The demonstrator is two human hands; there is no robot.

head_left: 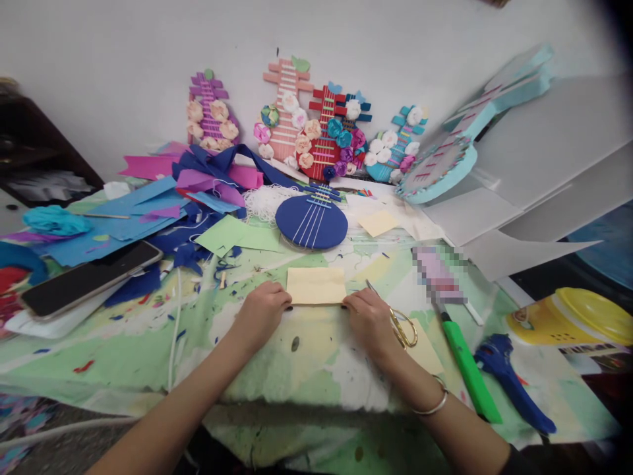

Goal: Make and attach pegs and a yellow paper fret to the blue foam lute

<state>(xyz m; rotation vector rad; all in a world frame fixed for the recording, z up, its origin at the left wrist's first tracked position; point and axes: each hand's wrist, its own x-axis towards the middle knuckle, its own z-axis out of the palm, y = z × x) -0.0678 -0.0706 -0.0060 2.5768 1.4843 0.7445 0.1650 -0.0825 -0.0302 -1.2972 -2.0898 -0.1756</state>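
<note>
A piece of pale yellow paper lies at the middle of the table, with a crease or fold running along its near edge. My left hand pinches its near left corner. At the near right corner, my right hand pinches the same paper, a bangle around that wrist. Gold-handled scissors rest beside my right hand, partly hidden by it. Another pale yellow sheet lies under the scissors. Beyond the paper is a round blue instrument-shaped craft piece with white strings.
Several flower-decorated paper instruments lean on the wall. Blue and purple scraps, white string and a phone lie left. On the right are a green-handled cutter, a blue glue gun and a yellow tub.
</note>
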